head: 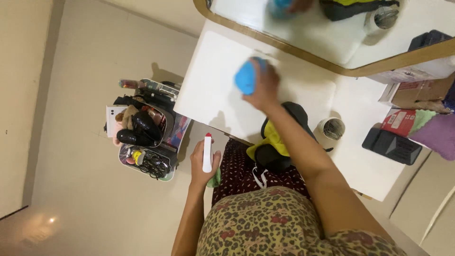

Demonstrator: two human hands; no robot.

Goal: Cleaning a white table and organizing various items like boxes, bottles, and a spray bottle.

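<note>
My right hand (263,85) reaches forward over the white table (208,90) and presses a blue cloth (246,77) onto its top, close to the wood-framed mirror (303,52). The hand and cloth are blurred. My left hand (203,163) hangs below the table's near edge, closed around a white spray bottle (207,152) with a red tip, and a bit of green cloth (216,178) shows under it.
A black and yellow bag (277,140) lies at the table's near edge. A small round tin (331,128), a black box (391,146), a red packet (399,121) and cardboard boxes (417,92) sit at the right. A cluttered rack (147,130) stands on the floor at left.
</note>
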